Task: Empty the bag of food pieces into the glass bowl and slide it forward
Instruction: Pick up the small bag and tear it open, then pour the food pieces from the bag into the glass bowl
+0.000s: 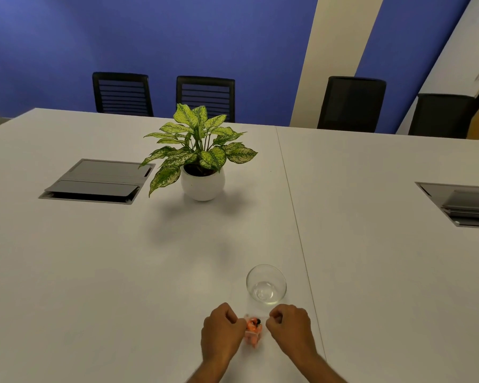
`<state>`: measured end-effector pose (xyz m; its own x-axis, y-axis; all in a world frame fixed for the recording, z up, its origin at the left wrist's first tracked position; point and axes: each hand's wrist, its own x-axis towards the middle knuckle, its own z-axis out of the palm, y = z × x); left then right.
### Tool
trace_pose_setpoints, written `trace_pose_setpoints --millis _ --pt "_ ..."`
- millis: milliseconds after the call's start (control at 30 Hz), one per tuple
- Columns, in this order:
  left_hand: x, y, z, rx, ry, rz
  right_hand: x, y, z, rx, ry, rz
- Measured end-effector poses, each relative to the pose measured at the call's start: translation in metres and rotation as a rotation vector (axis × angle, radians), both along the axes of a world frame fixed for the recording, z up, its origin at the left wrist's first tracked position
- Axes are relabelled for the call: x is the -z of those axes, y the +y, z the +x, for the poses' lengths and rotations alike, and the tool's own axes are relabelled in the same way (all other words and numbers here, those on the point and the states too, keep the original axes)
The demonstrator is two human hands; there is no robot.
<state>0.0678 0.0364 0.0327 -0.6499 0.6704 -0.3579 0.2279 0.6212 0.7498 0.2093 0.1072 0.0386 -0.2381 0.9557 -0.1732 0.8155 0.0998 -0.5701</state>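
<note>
A small clear plastic bag (253, 331) with orange food pieces and one dark bit hangs between my two hands, near the table's front edge. My left hand (221, 331) pinches the bag's left top edge, and my right hand (289, 327) pinches its right top edge. The bag's mouth looks stretched between them. Just beyond the hands stands an empty glass bowl (266, 284) on the white table (94, 272), a little to the right of the bag and apart from it.
A potted plant (202, 164) in a white pot stands further back at the middle. Grey cable hatches sit in the table at the left (97, 181) and far right (465, 203). Black chairs (205, 95) line the far edge.
</note>
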Motion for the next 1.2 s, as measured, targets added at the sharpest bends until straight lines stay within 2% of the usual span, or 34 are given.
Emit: trace_pose_setpoints --millis 133,233,333,433,600,733,867,933,1067,1200 --pt "-0.003 0.004 0.002 -0.009 -0.025 -0.001 0.005 0.0 -0.002 -0.015 -0.029 0.008" --pt "-0.005 0.003 0.003 -0.035 -0.084 0.056 0.011 0.0 0.001 0.091 0.141 -0.084" --pt "-0.008 0.003 0.005 -0.049 -0.096 0.119 0.017 -0.004 0.008 0.37 0.478 -0.315" --pt "-0.015 0.004 0.008 -0.058 -0.12 0.163 0.025 -0.008 0.011 0.561 0.642 -0.598" --pt "-0.032 0.008 0.014 -0.023 -0.189 0.232 0.03 -0.011 0.006 0.656 0.872 -0.985" --pt "-0.049 0.015 0.023 -0.028 -0.295 0.303 0.022 -0.005 -0.002 0.671 1.115 -1.173" --pt "-0.063 0.02 0.032 -0.098 -0.486 0.359 0.011 0.0 -0.007 0.604 1.393 -1.212" --pt "-0.064 0.021 0.034 -0.115 -0.481 0.379 0.005 0.001 -0.007 0.568 1.509 -1.204" --pt "-0.063 0.023 0.032 -0.112 -0.485 0.417 0.0 0.004 -0.006 0.53 1.56 -1.16" --pt "-0.059 0.025 0.025 -0.042 -0.5 0.467 -0.001 0.008 -0.001 0.568 1.511 -1.105"
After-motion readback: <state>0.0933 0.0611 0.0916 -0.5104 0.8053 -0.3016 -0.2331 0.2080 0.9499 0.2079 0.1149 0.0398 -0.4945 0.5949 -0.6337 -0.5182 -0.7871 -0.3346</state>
